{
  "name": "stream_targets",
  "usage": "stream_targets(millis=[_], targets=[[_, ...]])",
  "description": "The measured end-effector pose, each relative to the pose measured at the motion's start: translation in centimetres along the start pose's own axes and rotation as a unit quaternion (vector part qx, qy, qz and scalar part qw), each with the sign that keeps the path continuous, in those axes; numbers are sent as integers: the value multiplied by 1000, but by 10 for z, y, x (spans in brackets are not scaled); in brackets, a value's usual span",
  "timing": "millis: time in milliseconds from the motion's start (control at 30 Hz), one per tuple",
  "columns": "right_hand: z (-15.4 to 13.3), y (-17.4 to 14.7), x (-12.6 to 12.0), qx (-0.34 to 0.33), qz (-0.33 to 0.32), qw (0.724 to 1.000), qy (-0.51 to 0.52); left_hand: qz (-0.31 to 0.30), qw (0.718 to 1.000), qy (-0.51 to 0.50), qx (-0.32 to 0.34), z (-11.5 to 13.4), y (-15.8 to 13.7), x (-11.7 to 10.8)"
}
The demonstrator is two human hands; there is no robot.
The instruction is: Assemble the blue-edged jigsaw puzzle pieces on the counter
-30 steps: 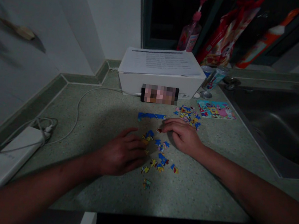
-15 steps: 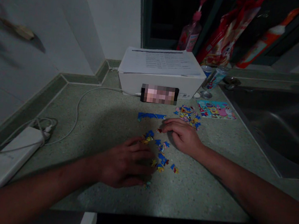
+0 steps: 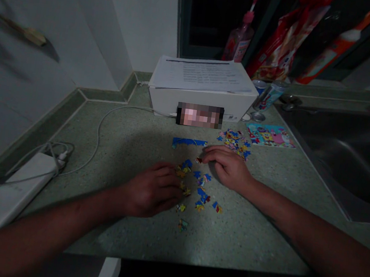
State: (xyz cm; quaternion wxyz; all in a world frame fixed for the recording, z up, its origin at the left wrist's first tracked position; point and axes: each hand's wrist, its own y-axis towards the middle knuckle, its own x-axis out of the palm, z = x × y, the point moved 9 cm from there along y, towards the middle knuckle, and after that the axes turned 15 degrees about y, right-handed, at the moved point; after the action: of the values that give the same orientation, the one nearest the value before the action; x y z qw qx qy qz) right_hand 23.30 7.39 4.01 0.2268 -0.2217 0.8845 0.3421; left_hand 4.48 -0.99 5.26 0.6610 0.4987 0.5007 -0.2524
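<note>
Loose jigsaw puzzle pieces (image 3: 203, 196) in blue, yellow and other colours lie scattered on the counter between my hands. My left hand (image 3: 154, 190) rests at the left side of these pieces, fingers curled in. Yellowish pieces (image 3: 183, 188) show right at its fingertips; what is under them, if anything, is hidden. With fingers bent together, my right hand (image 3: 227, 166) pinches a small reddish-brown puzzle piece (image 3: 199, 160) at its index fingertip. Just above that piece lies a joined blue puzzle strip (image 3: 189, 142). A denser pile of pieces (image 3: 234, 140) sits behind my right hand.
A picture card (image 3: 270, 136) lies beside the pile, near the sink (image 3: 340, 150). A phone (image 3: 199, 116) leans on a white box (image 3: 162, 101), its cable (image 3: 98, 131) running left to a power strip (image 3: 10, 195). Cans (image 3: 269, 97) stand right of the box.
My left hand has drawn back slightly to the left and curled its fingers, uncovering several yellow pieces. My right hand keeps its place by the reddish-brown piece. The view has shifted slightly.
</note>
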Motion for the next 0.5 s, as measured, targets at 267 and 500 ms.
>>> stream_targets(millis=[267,500], targets=[[-1,1,0,-3,1,1000,4,-22,999,-1,24,11,1,7],[1,-2,0,-13,3,1000,-4,-22,999,7,25,8,2,4]])
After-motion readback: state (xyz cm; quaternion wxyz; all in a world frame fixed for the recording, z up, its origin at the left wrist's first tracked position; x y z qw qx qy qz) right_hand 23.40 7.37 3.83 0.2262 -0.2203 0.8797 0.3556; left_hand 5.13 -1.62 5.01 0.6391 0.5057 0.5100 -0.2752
